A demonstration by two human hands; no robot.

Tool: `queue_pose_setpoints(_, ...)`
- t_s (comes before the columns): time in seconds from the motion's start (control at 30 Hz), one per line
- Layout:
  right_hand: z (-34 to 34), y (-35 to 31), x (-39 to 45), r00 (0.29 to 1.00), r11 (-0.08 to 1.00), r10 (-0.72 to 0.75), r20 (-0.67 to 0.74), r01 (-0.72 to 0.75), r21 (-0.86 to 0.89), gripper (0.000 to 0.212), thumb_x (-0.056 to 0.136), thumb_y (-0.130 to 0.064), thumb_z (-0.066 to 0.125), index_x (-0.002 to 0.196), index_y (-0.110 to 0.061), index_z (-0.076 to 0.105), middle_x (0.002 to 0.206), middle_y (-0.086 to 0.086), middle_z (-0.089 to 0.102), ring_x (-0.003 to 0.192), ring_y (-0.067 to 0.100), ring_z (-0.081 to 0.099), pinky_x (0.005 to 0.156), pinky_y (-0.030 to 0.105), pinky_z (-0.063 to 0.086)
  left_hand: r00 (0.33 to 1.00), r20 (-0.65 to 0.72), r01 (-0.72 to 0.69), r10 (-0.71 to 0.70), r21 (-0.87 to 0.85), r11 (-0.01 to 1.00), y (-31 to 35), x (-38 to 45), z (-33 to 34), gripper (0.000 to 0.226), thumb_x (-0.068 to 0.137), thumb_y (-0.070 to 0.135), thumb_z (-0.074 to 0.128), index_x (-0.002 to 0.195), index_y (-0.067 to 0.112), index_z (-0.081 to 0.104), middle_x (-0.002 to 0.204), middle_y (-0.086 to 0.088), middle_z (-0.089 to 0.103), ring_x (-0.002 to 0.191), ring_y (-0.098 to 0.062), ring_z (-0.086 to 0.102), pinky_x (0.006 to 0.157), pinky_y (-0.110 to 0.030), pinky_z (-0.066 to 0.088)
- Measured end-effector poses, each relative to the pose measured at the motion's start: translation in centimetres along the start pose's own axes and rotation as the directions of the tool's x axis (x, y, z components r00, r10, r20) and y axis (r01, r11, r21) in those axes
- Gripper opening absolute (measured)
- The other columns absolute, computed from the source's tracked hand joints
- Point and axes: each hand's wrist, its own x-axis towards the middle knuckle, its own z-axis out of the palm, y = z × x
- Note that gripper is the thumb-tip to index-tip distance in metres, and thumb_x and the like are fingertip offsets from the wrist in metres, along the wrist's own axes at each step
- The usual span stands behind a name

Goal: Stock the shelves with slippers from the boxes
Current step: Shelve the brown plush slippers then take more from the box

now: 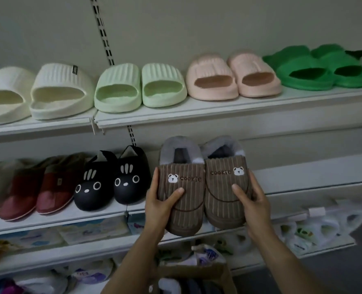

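Observation:
I hold a pair of brown corduroy slippers with grey fleece lining and small bear badges, side by side, in front of the middle shelf (303, 179). My left hand (160, 203) grips the left brown slipper (183, 196) with the thumb on top. My right hand (253, 201) grips the right brown slipper (223, 192) the same way. Their heels point at the shelf, just right of the black cat slippers (112, 181). A cardboard box (197, 270) sits below my forearms, mostly hidden.
The top shelf (218, 112) carries cream, light green, pink and green slides in a row. Dark red slippers (33, 192) stand left of the black cat pair. Bagged slippers (315, 225) fill the lower shelves. The middle shelf right of my hands is bare.

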Motion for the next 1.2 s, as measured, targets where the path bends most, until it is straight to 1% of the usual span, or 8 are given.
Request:
queue_pose_setpoints(0.13,0.7,0.8,3.8,0.999,1.0,-0.002,-0.032,0.001,-0.025,0.058,0.085,-0.016,0.073,0.138,-0.031,0.054,0.122,-0.013,0.066,0.11,0.005,0.062,0.091,0.03,0.054,1.0,-0.003,-0.001,0.001,0.099,0.995,-0.6,3.5,1.0,0.079,0.072,0.031,0.088,0.134,0.053,0.043,0.117,0.021,0.069,0.111,-0.008,0.066,0.094,-0.038,0.055)
queue_pose_setpoints(0.27,1.6,1.6,7.4,1.0,0.998,-0.007,-0.006,0.007,-0.064,0.054,0.085,-0.013,0.072,0.131,-0.035,0.053,0.113,-0.017,0.066,0.1,-0.005,0.062,0.082,0.021,0.055,0.998,-0.061,0.029,-0.017,0.202,0.979,-1.9,6.8,1.3,0.091,0.062,0.056,0.088,0.14,0.052,0.043,0.128,0.005,0.062,0.114,-0.013,0.064,0.096,-0.041,0.055)
queue_pose_setpoints(0.37,2.0,2.5,9.2,1.0,0.997,-0.002,0.026,0.004,-0.08,0.046,0.087,-0.012,0.07,0.126,-0.034,0.057,0.109,-0.015,0.068,0.094,-0.005,0.065,0.072,0.015,0.055,0.994,-0.101,0.073,-0.051,0.237,0.969,-2.1,8.0,1.7,0.09,0.069,0.041,0.089,0.145,0.041,0.042,0.125,0.005,0.063,0.109,-0.009,0.064,0.091,-0.03,0.055)
queue_pose_setpoints(0.63,2.5,3.6,12.4,0.996,0.975,0.034,0.087,-0.013,-0.223,0.051,0.089,-0.018,0.069,0.136,-0.028,0.053,0.12,-0.008,0.065,0.112,0.01,0.06,0.094,0.027,0.048,0.986,-0.164,0.111,-0.024,0.547,0.83,-2.2,8.7,1.8,0.089,0.077,0.064,0.07,0.152,0.033,0.034,0.128,0.002,0.064,0.116,-0.018,0.06,0.101,-0.039,0.05)
queue_pose_setpoints(0.77,2.2,3.9,11.8,0.99,0.828,-0.076,0.121,0.131,-0.546,0.069,0.081,-0.04,0.075,0.141,-0.032,0.042,0.126,-0.001,0.06,0.12,0.024,0.056,0.091,0.027,0.047,0.987,-0.153,0.083,0.053,0.761,0.643,-2.1,7.4,3.2,0.11,0.07,0.092,0.041,0.154,0.023,0.03,0.143,-0.01,0.053,0.129,-0.031,0.048,0.106,-0.047,0.042)
queue_pose_setpoints(0.87,2.8,4.4,10.6,0.974,0.55,0.008,0.227,0.185,-0.814,0.122,0.057,-0.076,0.071,0.154,-0.037,0.008,0.16,0.007,0.015,0.141,0.03,0.025,0.114,0.045,0.03,0.991,-0.122,0.085,0.051,0.885,0.458,-1.2,6.3,5.3,0.123,0.06,0.093,0.036,0.158,0.022,0.016,0.163,-0.011,0.02,0.143,-0.034,0.026,0.116,-0.047,0.03)
queue_pose_setpoints(0.93,3.2,4.5,10.3,0.962,0.421,0.084,0.259,0.201,-0.885,0.132,0.053,-0.079,0.072,0.152,-0.041,-0.006,0.161,0.006,-0.012,0.145,0.032,0.012,0.117,0.044,0.023,0.992,-0.123,0.1,0.036,0.919,0.382,-1.1,6.5,5.7,0.125,0.055,0.09,0.034,0.158,0.023,0.01,0.164,-0.013,0.015,0.142,-0.036,0.025,0.114,-0.046,0.032)
queue_pose_setpoints(1.2,3.3,3.8,11.6,0.956,0.39,0.087,0.279,0.225,-0.893,0.124,0.055,-0.065,0.078,0.153,-0.039,0.006,0.161,0.005,-0.013,0.141,0.04,0.02,0.112,0.043,0.035,0.988,-0.152,0.131,0.031,0.924,0.359,-1.3,7.1,5.4,0.12,0.06,0.082,0.045,0.158,0.023,0.009,0.163,-0.015,0.016,0.139,-0.039,0.028,0.11,-0.048,0.035)
